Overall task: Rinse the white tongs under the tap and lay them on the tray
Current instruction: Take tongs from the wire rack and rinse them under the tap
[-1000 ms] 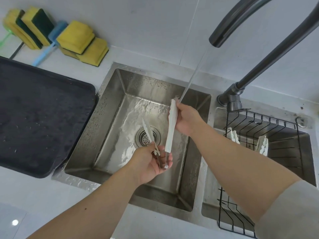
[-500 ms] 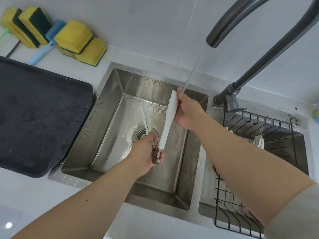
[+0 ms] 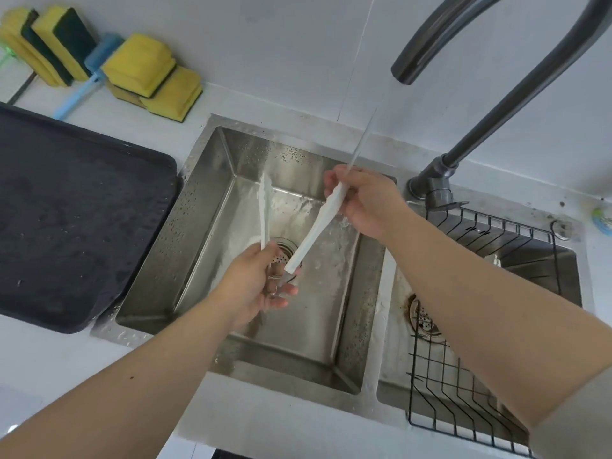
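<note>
Gripping white tongs (image 3: pixel 316 226) at the hinge end with left hand (image 3: pixel 255 286), fingers curled round it. Pinching one arm's tip with right hand (image 3: pixel 367 200) under the tap (image 3: pixel 516 94) stream. Spread above the left sink basin (image 3: pixel 205 246), right of the wet dark tray (image 3: pixel 66 210).

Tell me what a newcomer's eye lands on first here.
The white tongs, splayed in a V over the left sink basin: the left hand grips the hinge end, the right hand pinches one arm's tip under the thin stream from the dark tap. Then the wet dark tray on the counter at left, yellow sponges stacked behind it.
</note>
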